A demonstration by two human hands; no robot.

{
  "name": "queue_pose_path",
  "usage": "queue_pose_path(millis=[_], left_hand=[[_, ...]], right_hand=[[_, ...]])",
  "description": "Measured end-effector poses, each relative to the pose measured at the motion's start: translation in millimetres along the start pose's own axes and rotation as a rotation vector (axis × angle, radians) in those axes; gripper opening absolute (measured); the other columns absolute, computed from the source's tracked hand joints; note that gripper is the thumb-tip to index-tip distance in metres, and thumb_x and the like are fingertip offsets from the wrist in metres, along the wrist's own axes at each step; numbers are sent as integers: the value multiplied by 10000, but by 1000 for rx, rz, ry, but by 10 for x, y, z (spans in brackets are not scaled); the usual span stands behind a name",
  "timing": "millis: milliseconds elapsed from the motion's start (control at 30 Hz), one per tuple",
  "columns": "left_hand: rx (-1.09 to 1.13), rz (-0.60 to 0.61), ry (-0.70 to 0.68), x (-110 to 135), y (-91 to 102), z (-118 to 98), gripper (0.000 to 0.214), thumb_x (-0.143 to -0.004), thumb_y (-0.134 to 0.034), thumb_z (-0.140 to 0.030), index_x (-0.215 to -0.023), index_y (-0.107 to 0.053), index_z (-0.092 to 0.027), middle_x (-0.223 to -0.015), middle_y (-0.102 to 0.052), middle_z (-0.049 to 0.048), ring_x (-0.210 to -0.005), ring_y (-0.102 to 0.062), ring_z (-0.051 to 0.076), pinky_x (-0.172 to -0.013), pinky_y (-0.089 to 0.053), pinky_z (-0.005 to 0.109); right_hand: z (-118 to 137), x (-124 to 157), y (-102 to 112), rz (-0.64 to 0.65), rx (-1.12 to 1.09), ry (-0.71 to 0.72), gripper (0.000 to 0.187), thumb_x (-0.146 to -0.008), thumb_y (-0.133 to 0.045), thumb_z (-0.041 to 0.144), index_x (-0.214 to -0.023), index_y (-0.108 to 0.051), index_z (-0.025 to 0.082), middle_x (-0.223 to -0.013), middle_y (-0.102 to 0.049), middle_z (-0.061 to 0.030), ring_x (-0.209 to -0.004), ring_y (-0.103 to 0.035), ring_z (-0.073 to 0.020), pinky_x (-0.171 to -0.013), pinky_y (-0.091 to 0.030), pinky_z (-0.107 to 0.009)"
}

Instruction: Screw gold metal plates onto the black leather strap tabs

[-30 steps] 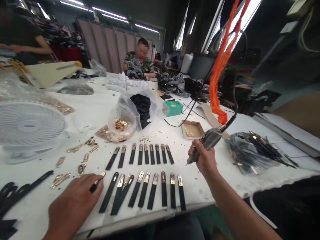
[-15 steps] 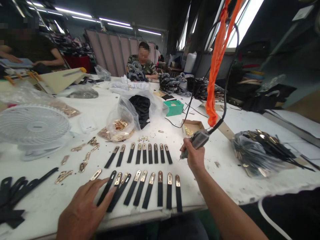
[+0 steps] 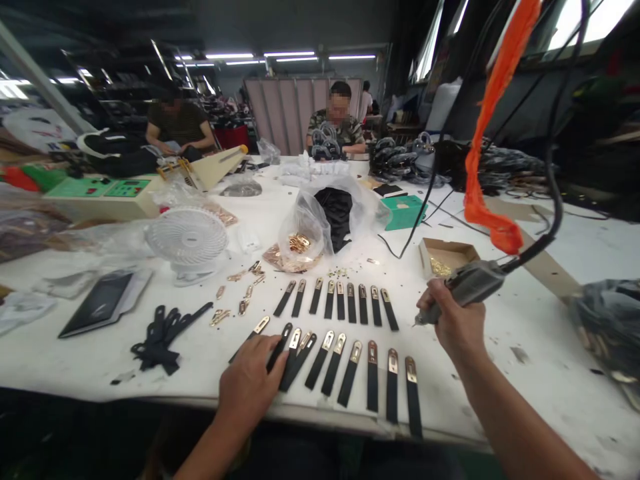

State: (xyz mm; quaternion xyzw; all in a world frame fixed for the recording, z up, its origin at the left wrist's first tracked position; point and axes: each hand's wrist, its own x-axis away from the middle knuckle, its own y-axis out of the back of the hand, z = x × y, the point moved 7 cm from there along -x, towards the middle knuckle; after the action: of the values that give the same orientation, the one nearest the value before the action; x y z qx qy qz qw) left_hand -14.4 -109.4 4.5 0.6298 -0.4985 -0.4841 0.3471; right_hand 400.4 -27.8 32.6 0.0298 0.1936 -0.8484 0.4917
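Note:
My left hand (image 3: 253, 380) lies flat, fingers stretched out, on the left end of the near row of black straps with gold metal tips (image 3: 350, 363). A second row of the same straps (image 3: 343, 300) lies farther back. My right hand (image 3: 453, 320) is closed round a grey electric screwdriver (image 3: 467, 287), tip pointing down-left just right of the far row. Its black cable (image 3: 553, 200) rises to the upper right. Loose gold clips (image 3: 240, 303) are scattered left of the rows.
A white fan (image 3: 187, 240), a plastic bag of gold clips (image 3: 300, 243), a small cardboard box (image 3: 445, 257), a green box (image 3: 407, 210) and a bundle of black straps (image 3: 163, 333) lie on the white table (image 3: 530, 340). An orange strip (image 3: 493, 133) hangs overhead. Two people sit at the far side.
The view has swung left, showing more of the table's left side. My left hand let go of a strap and laid flat on the near row. My right hand still holds the screwdriver.

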Motion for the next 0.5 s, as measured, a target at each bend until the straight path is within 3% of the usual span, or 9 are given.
queue_pose_path(millis=[233, 500], left_hand=[[3, 46, 49, -13, -4, 9, 210, -984, -611, -296, -1163, -719, -274, -1166, -765, 27, -1142, -714, 242, -936, -564, 345], [-14, 64, 114, -68, 23, 57, 240, -1006, -560, -299, -1204, -693, -274, -1163, -760, 23, -1114, -717, 223, -900, -548, 326]], right_hand=[[224, 40, -135, 40, -123, -5, 349, -779, -931, 398, -802, -690, 147, -570, -602, 22, -485, -592, -152, -494, -534, -295], [413, 233, -517, 151, -234, -68, 332, -808, -899, 427, -770, -688, 174, -575, -564, 37, -492, -547, -130, -518, -525, -290]])
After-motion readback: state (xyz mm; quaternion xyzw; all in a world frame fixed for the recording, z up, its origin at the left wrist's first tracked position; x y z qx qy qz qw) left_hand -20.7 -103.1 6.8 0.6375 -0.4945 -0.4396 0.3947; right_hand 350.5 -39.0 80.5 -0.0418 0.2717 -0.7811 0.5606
